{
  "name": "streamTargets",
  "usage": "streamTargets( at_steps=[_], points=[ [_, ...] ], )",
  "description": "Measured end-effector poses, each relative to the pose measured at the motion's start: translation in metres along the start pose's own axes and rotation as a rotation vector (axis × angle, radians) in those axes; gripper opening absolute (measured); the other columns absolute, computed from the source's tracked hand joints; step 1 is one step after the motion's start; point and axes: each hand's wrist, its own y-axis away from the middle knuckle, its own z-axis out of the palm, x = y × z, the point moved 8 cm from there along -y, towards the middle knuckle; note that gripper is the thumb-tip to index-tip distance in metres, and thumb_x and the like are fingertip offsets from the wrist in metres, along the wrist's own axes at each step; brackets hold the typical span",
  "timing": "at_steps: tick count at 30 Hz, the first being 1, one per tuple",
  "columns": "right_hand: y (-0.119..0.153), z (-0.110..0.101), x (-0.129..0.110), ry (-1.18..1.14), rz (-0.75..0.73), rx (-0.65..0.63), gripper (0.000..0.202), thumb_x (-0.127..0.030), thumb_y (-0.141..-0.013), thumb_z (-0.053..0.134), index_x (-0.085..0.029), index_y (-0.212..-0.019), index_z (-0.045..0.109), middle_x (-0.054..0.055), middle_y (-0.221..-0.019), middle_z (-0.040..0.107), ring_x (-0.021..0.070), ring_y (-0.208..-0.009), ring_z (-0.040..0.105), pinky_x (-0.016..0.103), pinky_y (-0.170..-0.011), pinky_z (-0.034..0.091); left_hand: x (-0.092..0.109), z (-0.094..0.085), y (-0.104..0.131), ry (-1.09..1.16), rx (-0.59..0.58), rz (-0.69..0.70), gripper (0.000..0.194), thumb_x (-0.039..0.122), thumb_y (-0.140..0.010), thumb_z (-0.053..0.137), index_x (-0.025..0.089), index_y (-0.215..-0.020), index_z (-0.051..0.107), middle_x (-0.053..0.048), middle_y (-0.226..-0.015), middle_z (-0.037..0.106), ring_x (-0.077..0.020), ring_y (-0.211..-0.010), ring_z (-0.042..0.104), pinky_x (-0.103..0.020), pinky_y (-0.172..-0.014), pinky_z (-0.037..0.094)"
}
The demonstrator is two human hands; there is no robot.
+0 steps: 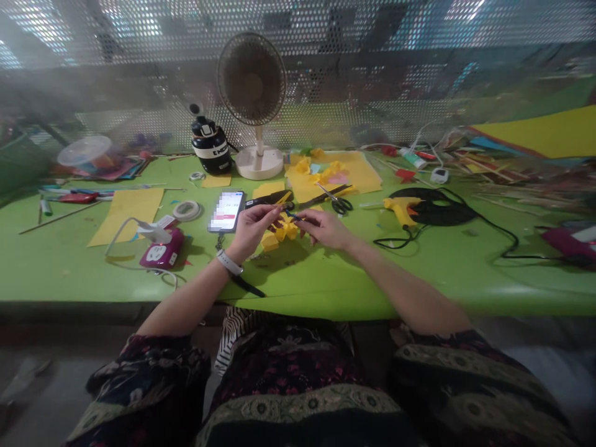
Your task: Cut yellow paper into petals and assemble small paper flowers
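Observation:
Both hands meet over the table, pinching a small, thin dark-blue piece [292, 215] between them; its kind is too small to make out. My left hand [252, 231] has its fingertips closed at the piece's left end, and a white watch band [230, 262] is on that wrist. From the right, my right hand [328, 230] grips the other end with thumb and fingers pressed together. Crumpled yellow paper pieces [285, 231] lie just under the fingertips. Behind the hands are scissors [339, 203] with dark handles. A lit phone [226, 212] lies beside my left hand.
A fan [259, 162] and a black bottle [212, 152] stand at the back. To the right, a yellow glue gun [403, 210] trails a black cord. A tape roll [187, 211], a purple power socket [162, 251] and a yellow sheet [128, 214] lie left on the green table [326, 288].

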Motion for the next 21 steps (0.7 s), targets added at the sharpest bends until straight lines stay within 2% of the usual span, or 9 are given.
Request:
streamTargets(
  at_steps=[5,10,13,16,19,21],
  points=[
    [0.000,0.006,0.004,-0.032,0.037,-0.118,0.050,-0.054,-0.095,0.058,-0.016,-0.127,0.064,0.001,-0.073,0.069,0.0074,-0.042,0.051,0.022,-0.042,0.042,-0.001,0.000,-0.001,0.023,0.002,-0.024,0.039,0.048,-0.065,0.087,0.015,-0.083,0.076,-0.004,-0.070,0.074,-0.0097,-0.053,0.066,-0.020,-0.051,0.051],
    [0.004,0.011,-0.001,-0.055,0.083,-0.189,0.043,-0.050,-0.097,0.057,-0.016,-0.123,0.065,-0.001,-0.071,0.068,0.0063,-0.043,0.051,0.020,-0.042,0.042,-0.004,0.003,-0.001,0.062,-0.032,-0.050,0.038,0.046,-0.064,0.089,0.015,-0.082,0.077,-0.003,-0.069,0.074,-0.0079,-0.052,0.063,-0.020,-0.052,0.051],
    [0.005,0.013,-0.004,-0.077,0.062,-0.149,0.042,-0.050,-0.091,0.065,-0.016,-0.117,0.066,0.000,-0.076,0.069,0.0074,-0.049,0.056,0.021,-0.046,0.048,-0.004,0.003,-0.001,0.083,-0.029,-0.049,0.034,0.043,-0.063,0.090,0.015,-0.074,0.075,-0.002,-0.065,0.072,-0.0068,-0.050,0.061,-0.019,-0.052,0.050],
    [0.004,0.009,-0.007,-0.012,0.007,-0.044,0.045,-0.050,-0.085,0.072,-0.017,-0.115,0.065,0.002,-0.085,0.071,0.0084,-0.052,0.059,0.023,-0.049,0.052,-0.003,0.002,-0.001,0.102,-0.012,-0.033,0.031,0.040,-0.063,0.090,0.015,-0.066,0.072,0.000,-0.060,0.069,-0.0054,-0.048,0.059,-0.017,-0.049,0.048],
    [0.005,0.005,-0.012,0.073,-0.044,0.043,0.038,-0.049,-0.092,0.063,-0.017,-0.113,0.065,0.003,-0.086,0.071,0.0083,-0.047,0.059,0.024,-0.048,0.050,-0.001,0.001,-0.001,0.101,-0.004,0.005,0.030,0.038,-0.065,0.090,0.015,-0.065,0.071,0.001,-0.055,0.066,-0.0053,-0.047,0.059,-0.016,-0.048,0.047],
    [0.006,0.004,-0.014,0.084,-0.048,0.045,0.035,-0.048,-0.096,0.058,-0.018,-0.112,0.065,0.002,-0.081,0.070,0.0084,-0.044,0.058,0.023,-0.044,0.048,-0.001,0.000,-0.001,0.090,-0.012,0.027,0.029,0.038,-0.066,0.090,0.015,-0.068,0.072,0.001,-0.057,0.068,-0.0059,-0.047,0.060,-0.017,-0.049,0.049]
  ],
)
